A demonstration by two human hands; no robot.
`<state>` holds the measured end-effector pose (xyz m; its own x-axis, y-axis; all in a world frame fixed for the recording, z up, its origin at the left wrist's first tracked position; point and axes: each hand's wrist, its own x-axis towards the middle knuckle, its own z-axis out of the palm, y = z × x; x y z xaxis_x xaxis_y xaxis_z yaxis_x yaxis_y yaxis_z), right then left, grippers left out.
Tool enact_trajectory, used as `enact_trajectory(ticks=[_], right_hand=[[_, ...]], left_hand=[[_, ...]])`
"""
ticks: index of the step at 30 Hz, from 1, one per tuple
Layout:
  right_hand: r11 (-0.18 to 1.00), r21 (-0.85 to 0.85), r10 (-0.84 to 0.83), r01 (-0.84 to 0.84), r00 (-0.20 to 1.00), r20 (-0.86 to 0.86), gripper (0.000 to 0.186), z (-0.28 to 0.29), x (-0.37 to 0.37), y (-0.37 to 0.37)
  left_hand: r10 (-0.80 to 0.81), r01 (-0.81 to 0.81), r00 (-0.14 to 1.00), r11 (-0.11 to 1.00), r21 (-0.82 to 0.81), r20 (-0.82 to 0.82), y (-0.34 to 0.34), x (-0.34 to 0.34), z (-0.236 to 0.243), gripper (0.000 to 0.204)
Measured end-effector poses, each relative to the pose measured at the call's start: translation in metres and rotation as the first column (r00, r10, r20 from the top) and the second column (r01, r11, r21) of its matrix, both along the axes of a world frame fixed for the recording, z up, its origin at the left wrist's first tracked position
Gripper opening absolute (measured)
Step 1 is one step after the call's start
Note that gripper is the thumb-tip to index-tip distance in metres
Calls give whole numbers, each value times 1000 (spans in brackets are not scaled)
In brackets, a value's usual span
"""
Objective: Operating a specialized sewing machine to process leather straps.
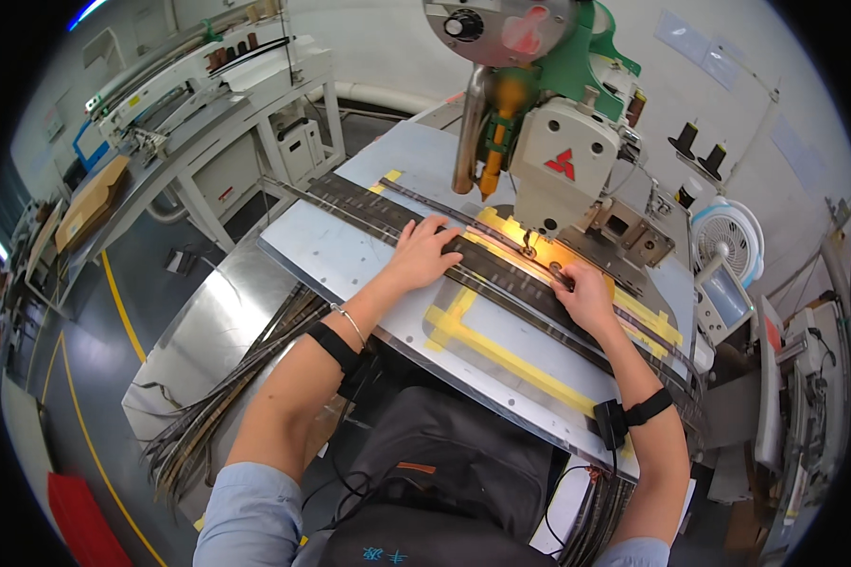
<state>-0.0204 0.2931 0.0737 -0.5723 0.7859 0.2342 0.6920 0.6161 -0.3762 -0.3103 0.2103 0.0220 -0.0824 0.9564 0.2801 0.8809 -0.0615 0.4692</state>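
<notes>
My left hand rests with spread fingers on a long dark slotted bar or jig lying diagonally on the pale work plate. My right hand is closed at the bar's far edge, right of the lit presser foot; what its fingertips hold is unclear. A narrow dark strip runs along the bar under the sewing machine head. Yellow tape marks the plate around the bar. An orange cylinder hangs left of the head.
Bundles of dark strips lie on a steel side table at left, more below the plate at right. Another machine on a white bench stands back left. A fan, screen and thread spools are at right.
</notes>
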Motion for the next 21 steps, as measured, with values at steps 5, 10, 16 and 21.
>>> enact_trajectory(ticks=[5,10,16,21], right_hand=[[987,-141,79,-77,997,6,19,20,22,-28],[971,-211,134,-110,986,103,22,27,55,-65],[986,-164,27,-7,992,121,23,21,63,-73],[992,54,94,-112,960,264,29,25,65,-90]], left_hand=[[6,0,999,985,171,-32,-5,1,-3,42],[-161,190,976,957,220,-143,-13,3,0,41],[-171,177,984,972,154,-49,-12,7,5,48],[-145,144,989,978,-148,3,-4,7,15,57]])
